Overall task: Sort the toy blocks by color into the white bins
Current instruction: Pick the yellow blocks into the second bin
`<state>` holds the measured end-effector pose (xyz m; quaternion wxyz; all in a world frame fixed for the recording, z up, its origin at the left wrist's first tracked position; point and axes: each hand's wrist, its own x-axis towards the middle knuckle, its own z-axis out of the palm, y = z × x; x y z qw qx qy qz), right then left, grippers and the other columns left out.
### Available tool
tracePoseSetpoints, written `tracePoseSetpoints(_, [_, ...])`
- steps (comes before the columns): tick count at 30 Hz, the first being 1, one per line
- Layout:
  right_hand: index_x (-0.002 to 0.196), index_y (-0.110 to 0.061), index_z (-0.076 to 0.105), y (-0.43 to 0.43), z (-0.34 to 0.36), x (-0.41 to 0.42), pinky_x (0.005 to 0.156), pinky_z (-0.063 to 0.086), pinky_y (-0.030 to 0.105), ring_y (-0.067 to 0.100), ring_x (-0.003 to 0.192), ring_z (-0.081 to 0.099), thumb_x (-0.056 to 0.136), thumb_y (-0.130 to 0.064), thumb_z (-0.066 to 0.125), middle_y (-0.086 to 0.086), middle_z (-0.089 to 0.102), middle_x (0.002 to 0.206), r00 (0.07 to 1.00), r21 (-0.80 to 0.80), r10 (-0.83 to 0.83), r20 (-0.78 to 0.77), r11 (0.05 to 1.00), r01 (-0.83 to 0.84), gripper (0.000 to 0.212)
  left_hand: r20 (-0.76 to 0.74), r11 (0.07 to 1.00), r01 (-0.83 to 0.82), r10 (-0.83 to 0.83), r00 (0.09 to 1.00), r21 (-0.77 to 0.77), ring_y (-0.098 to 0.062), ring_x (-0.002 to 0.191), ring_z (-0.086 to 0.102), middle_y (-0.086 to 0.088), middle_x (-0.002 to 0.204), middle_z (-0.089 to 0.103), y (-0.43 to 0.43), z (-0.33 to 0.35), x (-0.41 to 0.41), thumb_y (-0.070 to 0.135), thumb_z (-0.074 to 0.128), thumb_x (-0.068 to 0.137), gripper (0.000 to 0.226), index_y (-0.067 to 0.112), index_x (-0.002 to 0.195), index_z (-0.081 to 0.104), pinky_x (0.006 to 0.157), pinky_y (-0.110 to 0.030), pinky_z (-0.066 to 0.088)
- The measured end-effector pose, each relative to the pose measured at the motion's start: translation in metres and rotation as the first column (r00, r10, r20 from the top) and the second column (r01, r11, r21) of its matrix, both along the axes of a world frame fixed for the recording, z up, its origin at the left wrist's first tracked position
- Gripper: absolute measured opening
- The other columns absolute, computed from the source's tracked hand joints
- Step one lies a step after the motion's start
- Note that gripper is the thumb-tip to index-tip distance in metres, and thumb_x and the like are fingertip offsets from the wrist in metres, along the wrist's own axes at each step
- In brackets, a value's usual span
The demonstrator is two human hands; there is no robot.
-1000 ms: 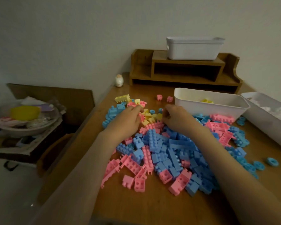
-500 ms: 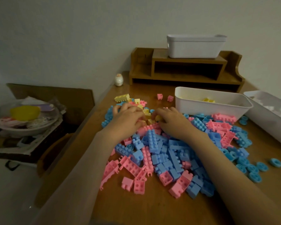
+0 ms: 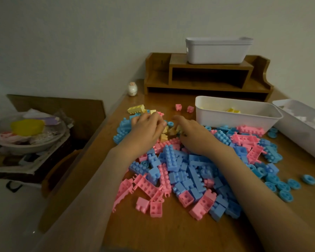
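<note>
Head camera shows the left hand and right hand curled over yellow blocks on the desk; fingertips hidden, perhaps pinching, so I cannot tell their grip.

The fingers of the left hand and right hand lay close together over a few small blocks on the desk. The heap of toy blocks lay nearer than the fingers. To their right stood a bin, with another bin beside it. Beyond them, a desk shelf bore a third bin.
</note>
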<state>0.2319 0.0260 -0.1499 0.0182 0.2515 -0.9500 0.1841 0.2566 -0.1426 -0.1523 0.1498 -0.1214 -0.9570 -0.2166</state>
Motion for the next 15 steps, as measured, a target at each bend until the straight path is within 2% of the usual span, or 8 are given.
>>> tracePoseSetpoints(2, [0.143, -0.030, 0.027, -0.0008, 0.0015, -0.0005, 0.100, 0.037, 0.041, 0.028, 0.125, 0.039, 0.089, -0.006, 0.042, 0.006, 0.045, 0.140, 1.000, 0.079, 0.018, 0.004, 0.997, -0.018, 0.061, -0.021, 1.000, 0.008, -0.008, 1.000, 0.017, -0.013, 0.110, 0.041, 0.005, 0.102, 0.050, 0.0004, -0.0015, 0.0001, 0.032, 0.030, 0.101, 0.018, 0.021, 0.099, 0.044, 0.087, -0.025, 0.017])
tracePoseSetpoints(5, [0.138, -0.034, 0.038, -0.0018, 0.0028, -0.0014, 0.098, 0.036, 0.039, 0.025, 0.124, 0.040, 0.089, -0.008, 0.043, 0.004, 0.047, 0.138, 1.000, 0.121, 0.025, 0.017, 0.992, -0.027, 0.056, -0.028, 0.996, 0.014, -0.011, 1.000, 0.085, -0.014, 0.111, 0.044, 0.005, 0.102, 0.054, 0.0003, -0.0010, 0.0004, 0.032, 0.034, 0.100, 0.010, 0.024, 0.099, 0.040, 0.089, -0.024, 0.017])
tracePoseSetpoints(7, [0.134, -0.033, 0.044, -0.0021, 0.0027, -0.0013, 0.097, 0.038, 0.038, 0.024, 0.123, 0.042, 0.088, -0.008, 0.044, 0.003, 0.049, 0.136, 0.999, 0.110, 0.028, 0.019, 0.994, -0.030, 0.052, -0.009, 0.994, 0.007, -0.006, 1.000, 0.109, -0.012, 0.113, 0.042, 0.005, 0.103, 0.055, 0.0005, -0.0001, 0.0010, 0.037, 0.041, 0.098, 0.014, 0.025, 0.106, 0.042, 0.090, -0.026, 0.018])
tracePoseSetpoints(9, [0.132, -0.031, 0.045, -0.0020, 0.0023, -0.0014, 0.097, 0.039, 0.039, 0.024, 0.122, 0.044, 0.088, -0.010, 0.045, 0.003, 0.050, 0.135, 1.000, 0.102, 0.012, 0.021, 0.995, -0.014, 0.049, 0.009, 1.000, -0.008, 0.008, 1.000, 0.020, -0.012, 0.116, 0.037, 0.009, 0.105, 0.051, 0.0007, -0.0005, 0.0016, 0.041, 0.046, 0.095, 0.024, 0.027, 0.114, 0.045, 0.092, -0.030, 0.019])
tracePoseSetpoints(12, [0.130, -0.026, 0.048, -0.0029, 0.0001, -0.0028, 0.096, 0.041, 0.039, 0.025, 0.121, 0.045, 0.087, -0.012, 0.047, 0.005, 0.052, 0.133, 1.000, 0.087, -0.016, 0.020, 0.996, 0.015, 0.045, 0.081, 0.980, -0.031, 0.048, 0.996, -0.197, -0.016, 0.127, 0.028, 0.007, 0.122, 0.047, -0.0007, -0.0029, -0.0004, 0.045, 0.046, 0.094, 0.030, 0.032, 0.121, 0.049, 0.096, -0.035, 0.018])
tracePoseSetpoints(15, [0.123, -0.021, 0.051, -0.0028, -0.0010, -0.0028, 0.095, 0.042, 0.037, 0.024, 0.117, 0.046, 0.087, -0.014, 0.051, 0.005, 0.054, 0.127, 1.000, 0.040, -0.031, 0.003, 0.999, 0.031, 0.037, 0.112, 0.965, -0.042, 0.073, 0.991, -0.258, -0.018, 0.125, 0.028, 0.004, 0.125, 0.045, -0.0004, -0.0044, -0.0024, 0.046, 0.043, 0.095, 0.032, 0.034, 0.124, 0.051, 0.095, -0.036, 0.018])
